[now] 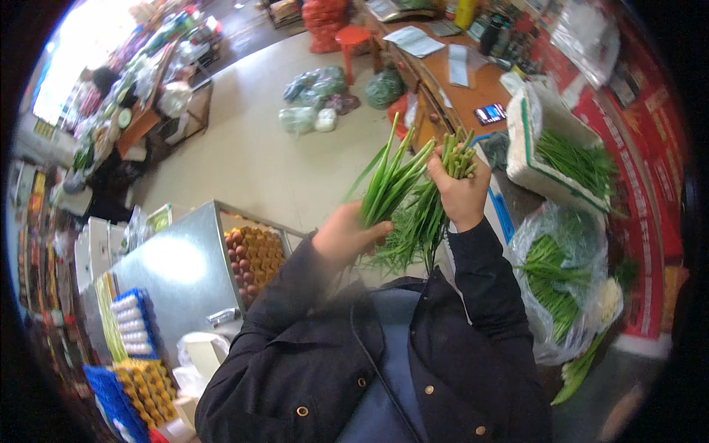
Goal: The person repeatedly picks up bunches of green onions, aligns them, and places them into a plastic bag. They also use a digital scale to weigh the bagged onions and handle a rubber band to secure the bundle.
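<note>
My left hand (352, 232) is closed round a bunch of green leafy stalks (388, 191), whose pale green tips point up and away from me. Its outline is slightly blurred. Beside it my right hand (462, 185) grips a second bunch of green stalks (457, 158) near the cut ends, and the dark leaves hang down in front of my jacket. The two bunches touch or overlap between my hands. Behind and below them more thin green leaves (396, 243) show; what they rest on is hidden.
At right stand a foam box (520, 138) of greens and a clear plastic bag (587, 332) of green vegetables. A phone (490, 114) lies on the wooden desk (471, 99). Egg trays (257, 260) are at left by a metal counter (177, 260). Bagged goods (316, 86) and a red stool (353, 37) stand on the floor.
</note>
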